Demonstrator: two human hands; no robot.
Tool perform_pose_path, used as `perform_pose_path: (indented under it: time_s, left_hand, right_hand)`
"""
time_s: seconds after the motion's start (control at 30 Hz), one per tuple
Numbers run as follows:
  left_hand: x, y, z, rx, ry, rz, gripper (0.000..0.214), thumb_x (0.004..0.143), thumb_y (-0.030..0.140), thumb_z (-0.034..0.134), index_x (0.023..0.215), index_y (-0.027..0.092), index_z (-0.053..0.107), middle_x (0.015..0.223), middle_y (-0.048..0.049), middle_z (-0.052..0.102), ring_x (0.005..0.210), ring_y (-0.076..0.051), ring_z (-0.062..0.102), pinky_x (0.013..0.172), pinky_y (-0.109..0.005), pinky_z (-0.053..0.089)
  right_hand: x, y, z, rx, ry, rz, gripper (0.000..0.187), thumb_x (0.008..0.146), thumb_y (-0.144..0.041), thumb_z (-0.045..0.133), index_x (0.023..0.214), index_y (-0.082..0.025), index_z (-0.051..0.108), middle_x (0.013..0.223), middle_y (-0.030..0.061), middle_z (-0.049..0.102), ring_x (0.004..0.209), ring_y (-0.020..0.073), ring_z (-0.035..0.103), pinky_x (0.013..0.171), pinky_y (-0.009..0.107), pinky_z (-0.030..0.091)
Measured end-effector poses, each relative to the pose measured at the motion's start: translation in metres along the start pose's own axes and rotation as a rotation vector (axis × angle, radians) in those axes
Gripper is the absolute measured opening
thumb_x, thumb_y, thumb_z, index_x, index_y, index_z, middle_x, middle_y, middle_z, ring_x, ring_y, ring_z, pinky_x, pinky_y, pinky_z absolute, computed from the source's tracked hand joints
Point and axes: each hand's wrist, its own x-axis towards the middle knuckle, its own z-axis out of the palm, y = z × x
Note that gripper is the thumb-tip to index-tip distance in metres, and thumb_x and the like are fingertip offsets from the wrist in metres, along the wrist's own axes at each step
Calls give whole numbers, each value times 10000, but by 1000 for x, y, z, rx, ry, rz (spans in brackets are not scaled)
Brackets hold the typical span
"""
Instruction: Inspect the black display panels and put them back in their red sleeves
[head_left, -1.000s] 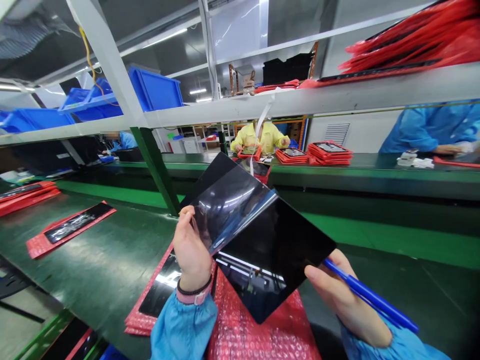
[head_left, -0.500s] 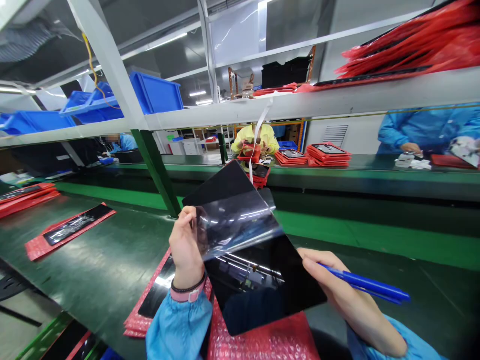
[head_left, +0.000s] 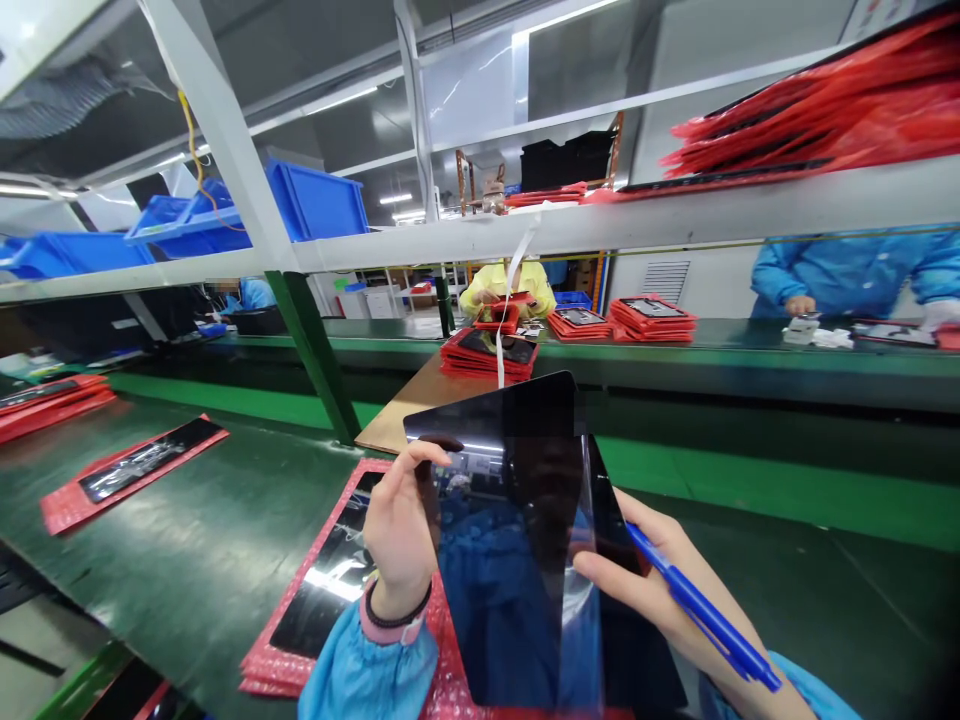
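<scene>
My hands raise a glossy black tablet-sized panel (head_left: 517,560) above the bench, its long side pointing away from me. A thin clear film (head_left: 495,480) lies over its face, reflecting lights and my blue sleeve. My left hand (head_left: 401,525) pinches the film and panel at their left edge. My right hand (head_left: 645,590) grips a blue pen (head_left: 701,615), with the fingers near the panel's lower right edge. Below my left hand, another black panel (head_left: 326,570) lies on a red bubble-wrap bag (head_left: 311,620).
The green workbench (head_left: 187,520) holds another black panel on a red bag at left. A wooden board (head_left: 420,400) lies beyond, with stacked red bags (head_left: 487,355). Co-workers in yellow (head_left: 510,295) and blue (head_left: 847,275) work behind; blue bins (head_left: 315,200) sit on a shelf.
The film, curled up off the panel earlier, now lies nearly flat against it. The panel has turned more upright between my hands, and the pen now points down to the right.
</scene>
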Motion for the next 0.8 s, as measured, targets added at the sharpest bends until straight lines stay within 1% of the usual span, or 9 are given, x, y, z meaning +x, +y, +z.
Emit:
perform_pose_path:
  time_s: [0.1, 0.2, 0.3, 0.37, 0.43, 0.5, 0.57, 0.67, 0.8]
  left_hand:
    - [-3, -3, -1, 4, 7, 15, 348, 801, 417, 452, 729, 164, 680, 836, -61, 667, 826, -213, 583, 748, -298, 441]
    - [-5, -8, -5, 52, -5, 92, 366, 824, 396, 448, 841, 156, 724, 922, -70, 701, 927, -242, 605, 850, -326, 432]
    - [-7, -12, -8, 151, -25, 206, 277, 792, 335, 529, 863, 183, 749, 914, -44, 728, 928, -227, 630, 865, -301, 443]
    - [-10, -13, -9, 217, -40, 249, 188, 752, 289, 610, 843, 216, 757, 873, -23, 738, 855, -207, 655, 788, -274, 478]
    - [-14, -14, -10, 291, -66, 269, 138, 734, 246, 666, 836, 240, 758, 842, -15, 742, 765, -185, 665, 686, -247, 492]
    - [-19, -14, -10, 372, -107, 293, 134, 749, 212, 675, 849, 246, 758, 805, -21, 741, 698, -171, 664, 630, -235, 490]
    - [-24, -13, -11, 441, -163, 324, 158, 777, 185, 654, 877, 253, 755, 787, -25, 742, 691, -172, 672, 637, -238, 500]
    - [-31, -10, -11, 515, -238, 375, 203, 794, 151, 629, 899, 274, 753, 833, -29, 750, 807, -195, 689, 724, -254, 518]
    - [-37, -7, -9, 542, -237, 388, 203, 780, 142, 644, 880, 278, 756, 818, -40, 736, 805, -202, 679, 748, -279, 528]
  right_hand:
    - [-4, 5, 2, -168, 99, -29, 545, 782, -432, 685, 1267, -243, 525, 1203, 71, 658, 1118, 289, 606, 937, 364, 493]
    - [-9, 10, 8, -265, 193, -90, 803, 767, -424, 708, 1434, -261, 291, 1420, 119, 479, 1245, 314, 508, 1000, 435, 453]
    - [-10, 13, 14, -324, 316, -321, 1022, 781, -333, 718, 1505, -263, 0, 1583, 128, 98, 1402, 325, 244, 1099, 510, 296]
    - [-10, 12, 14, -431, 365, -524, 1043, 781, -258, 724, 1507, -283, -24, 1592, 70, -27, 1436, 334, 30, 1123, 581, 160]
    - [-12, 8, 12, -526, 310, -645, 996, 767, -235, 735, 1506, -288, 70, 1588, 52, 80, 1432, 345, -41, 1104, 648, 95]
    - [-14, 3, 9, -545, 239, -688, 928, 747, -253, 750, 1484, -273, 188, 1530, 84, 294, 1433, 355, 27, 1086, 686, 103]
    - [-17, 1, 8, -507, 262, -705, 854, 729, -194, 746, 1440, -283, 282, 1404, 98, 497, 1425, 344, 144, 1080, 695, 144]
    - [-19, 6, 10, -430, 411, -742, 689, 738, -60, 647, 1334, -323, 419, 1166, 41, 685, 1407, 279, 254, 1084, 662, 233]
    - [-17, 22, 8, -305, 712, -774, 508, 719, -47, 604, 1127, -347, 576, 921, 5, 747, 1315, 259, 432, 1061, 630, 331]
